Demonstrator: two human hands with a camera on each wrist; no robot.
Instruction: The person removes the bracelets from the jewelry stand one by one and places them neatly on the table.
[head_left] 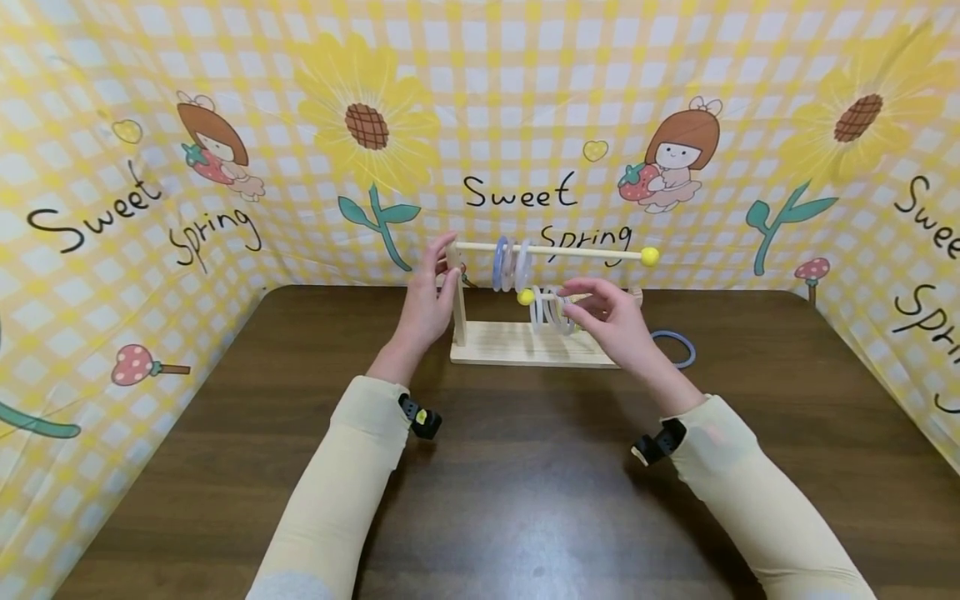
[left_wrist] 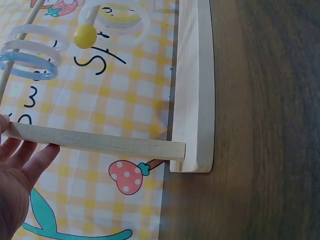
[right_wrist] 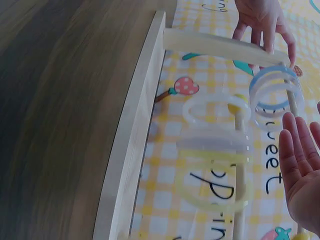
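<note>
A wooden stand (head_left: pixel 510 354) has two rods tipped with yellow balls. My left hand (head_left: pixel 429 304) holds the top of its left upright post (left_wrist: pixel 100 141), thumb on one side and fingers on the other. On the upper rod (head_left: pixel 585 252) hang a blue ring (head_left: pixel 498 265) and paler translucent rings. The lower rod carries several clear rings and a yellow ring (right_wrist: pixel 210 156), blurred in the right wrist view. My right hand (head_left: pixel 611 321) is beside these lower rings, overlapping them in the head view; its fingers look straight in the right wrist view.
A loose blue ring (head_left: pixel 692 346) lies on the brown wooden table (head_left: pixel 480 500), right of the stand's base. Close behind the stand rises a yellow checked cloth (head_left: pixel 480 125) with printed flowers and lettering, which also runs along both sides.
</note>
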